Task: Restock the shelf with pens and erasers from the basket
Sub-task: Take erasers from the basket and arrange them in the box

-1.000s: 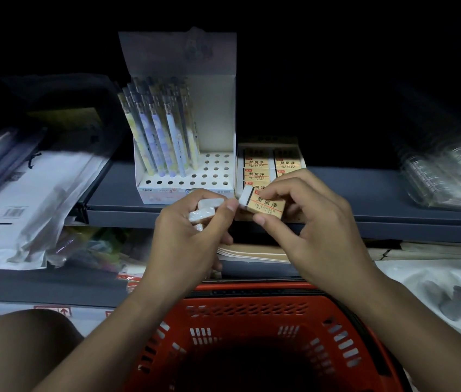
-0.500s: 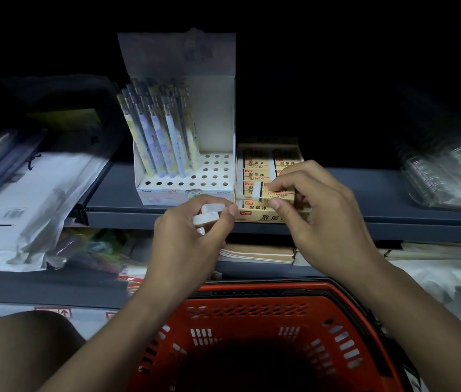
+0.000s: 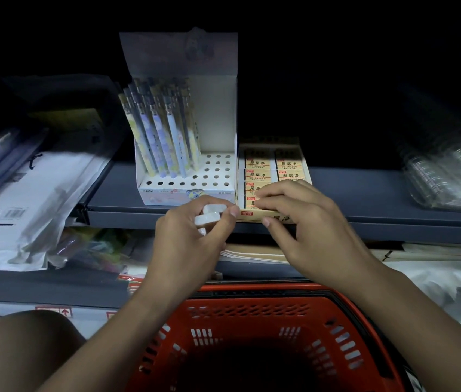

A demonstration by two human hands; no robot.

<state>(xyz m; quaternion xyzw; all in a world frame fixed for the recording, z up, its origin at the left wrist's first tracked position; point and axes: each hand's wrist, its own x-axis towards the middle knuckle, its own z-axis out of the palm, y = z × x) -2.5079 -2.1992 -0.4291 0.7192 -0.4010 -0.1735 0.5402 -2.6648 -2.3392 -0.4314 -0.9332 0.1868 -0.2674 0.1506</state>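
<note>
Both forearms rise from the bottom corners toward mid-frame. The left hand [image 3: 187,239] sits just left of centre, fingers and thumb curled — pinching small white erasers [image 3: 209,216]. The right hand [image 3: 308,230], right of centre, lies knuckles up, fingers bent forward, fingertips [image 3: 254,205] pressing down

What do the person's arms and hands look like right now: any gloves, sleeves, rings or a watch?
Both are bare: the left hand and right hand show no gloves, rings or watch. Both forearms are uncovered to the frame edge, with no sleeve or wristband in view.
</note>
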